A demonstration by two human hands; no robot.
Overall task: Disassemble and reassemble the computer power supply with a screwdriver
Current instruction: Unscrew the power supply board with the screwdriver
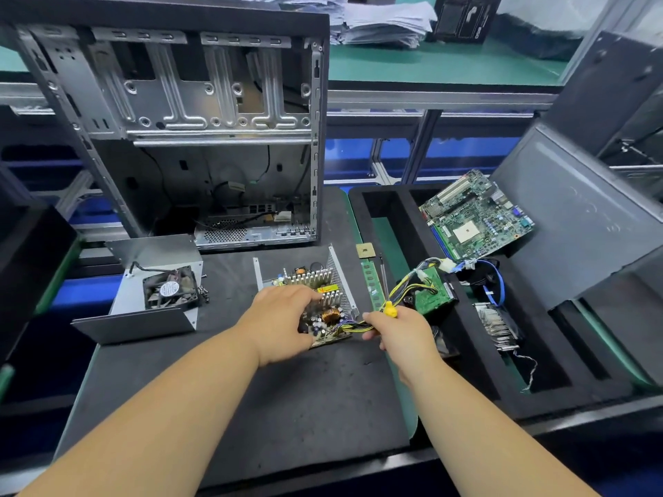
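The opened power supply (pixel 324 299) lies on the dark mat, its circuit board, heat sinks and copper coil exposed inside the perforated metal base. My left hand (pixel 283 322) lies over the board's near left part, fingers curled round its edge. My right hand (pixel 401 331) holds a yellow-handled screwdriver (pixel 389 308), shaft pointing away, and touches the yellow and black cable bundle (pixel 355 327) at the board's right side. The power supply's cover (pixel 150 292), with its black fan (pixel 170 288), lies to the left, and a few loose screws (pixel 205 294) sit beside it.
An empty PC case (pixel 186 113) stands open behind the mat. A RAM stick (pixel 371 281) and a CPU chip (pixel 365 251) lie right of the power supply. The black foam tray (pixel 405 224) holds a motherboard (pixel 473 217), a green board, cables and a heat sink (pixel 497 326).
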